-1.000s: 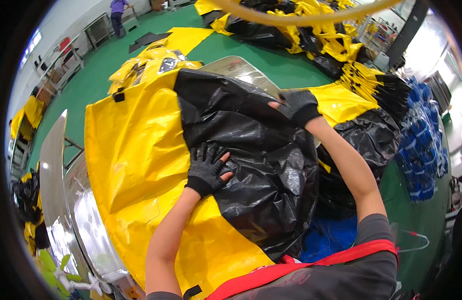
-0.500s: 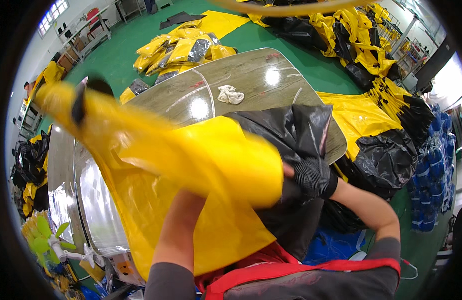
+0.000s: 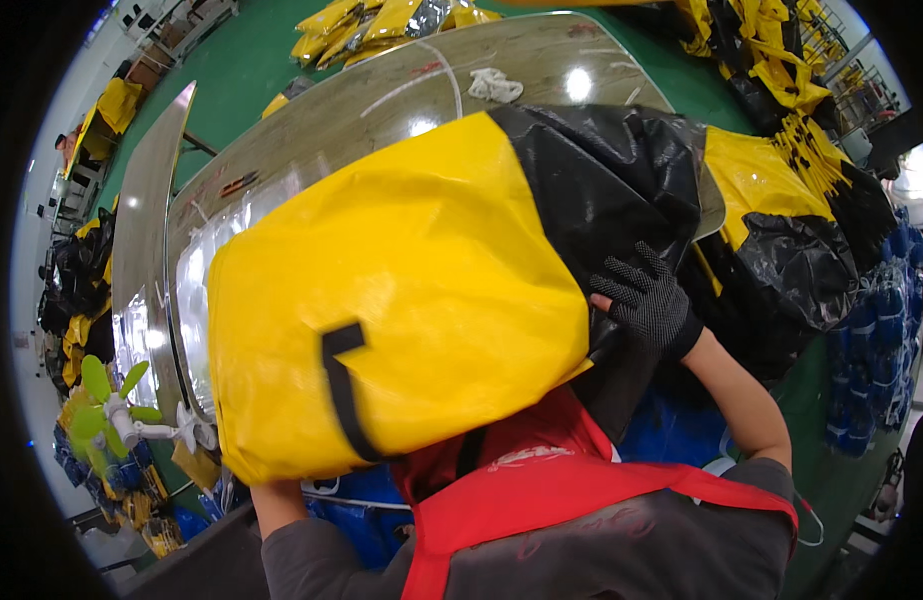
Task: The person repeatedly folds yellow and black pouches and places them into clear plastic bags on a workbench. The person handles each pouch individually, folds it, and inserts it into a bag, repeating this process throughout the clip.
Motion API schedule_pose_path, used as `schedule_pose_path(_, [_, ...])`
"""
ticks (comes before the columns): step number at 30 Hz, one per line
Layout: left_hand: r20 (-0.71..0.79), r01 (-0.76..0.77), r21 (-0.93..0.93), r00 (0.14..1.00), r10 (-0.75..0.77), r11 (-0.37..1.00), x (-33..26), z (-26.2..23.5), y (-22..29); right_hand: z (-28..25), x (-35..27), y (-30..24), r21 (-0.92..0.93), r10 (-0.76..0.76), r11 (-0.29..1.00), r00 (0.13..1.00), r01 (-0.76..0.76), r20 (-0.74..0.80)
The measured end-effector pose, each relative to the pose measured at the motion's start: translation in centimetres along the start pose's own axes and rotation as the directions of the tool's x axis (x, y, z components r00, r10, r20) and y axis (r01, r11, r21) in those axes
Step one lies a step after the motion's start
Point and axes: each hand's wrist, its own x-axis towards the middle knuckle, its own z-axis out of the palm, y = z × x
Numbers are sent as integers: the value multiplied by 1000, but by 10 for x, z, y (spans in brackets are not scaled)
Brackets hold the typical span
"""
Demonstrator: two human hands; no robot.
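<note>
A large yellow and black plastic sheet (image 3: pixel 402 270) lies folded over the table in front of me, its yellow part on the left and its black part (image 3: pixel 607 185) on the right. A black strap (image 3: pixel 345 395) hangs on the yellow face near its lower edge. My right hand (image 3: pixel 647 300), in a black dotted glove with bare fingertip at the thumb, lies on the black part with its fingers spread. My left forearm (image 3: pixel 279 505) goes up under the sheet's lower left edge; the left hand itself is hidden there.
A crumpled white cloth (image 3: pixel 496 86) lies on the glossy wood-patterned table (image 3: pixel 382 115). Bagged yellow bundles (image 3: pixel 382 25) sit beyond it. More yellow and black sheets (image 3: pixel 782 220) hang at the right, beside blue bundles (image 3: pixel 867 350). A small green fan (image 3: pixel 112 410) stands at lower left.
The yellow part, swept up and blurred before, now lies spread lower and flatter with its strap showing. My left arm has moved left and down; my right hand has opened on the black part.
</note>
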Motion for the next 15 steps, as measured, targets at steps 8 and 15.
schedule_pose_path(8, [-303, -207, 1, 932, 198, 978, 211, -158, 31, 2, 5, 1, 9, -43, 999, 908, 43, 418])
schedule_pose_path(15, [-241, -701, -177, 712, 660, 691, 207, -89, 383, -35, 103, 66, -114, 432, 890, 896, -442, -103])
